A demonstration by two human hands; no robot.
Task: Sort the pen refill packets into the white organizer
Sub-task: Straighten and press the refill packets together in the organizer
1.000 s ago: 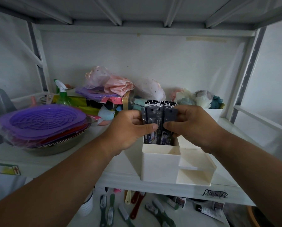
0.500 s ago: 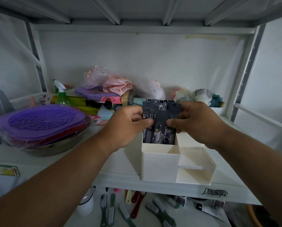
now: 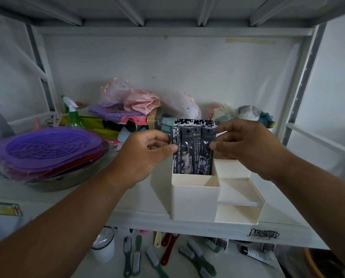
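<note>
Several dark pen refill packets [image 3: 193, 149] stand upright in the tall left compartment of the white organizer [image 3: 193, 199] on the shelf. My left hand [image 3: 147, 155] pinches the left edge of the bundle between thumb and fingers. From the other side, my right hand [image 3: 245, 145] pinches the bundle's right edge. The packets' lower ends are hidden inside the compartment. The organizer's lower stepped compartments [image 3: 237, 197] on the right hold nothing visible.
A steel bowl with purple mesh lids [image 3: 49, 149] sits at the left. A green spray bottle [image 3: 72, 115], pink bags [image 3: 139, 101] and soft toys [image 3: 245, 115] crowd the back. Brushes [image 3: 133, 257] and tubes [image 3: 257, 253] lie on the shelf below.
The packets have sunk a little lower into the tall compartment, and both hands have stayed on the bundle's edges with small shifts of grip.
</note>
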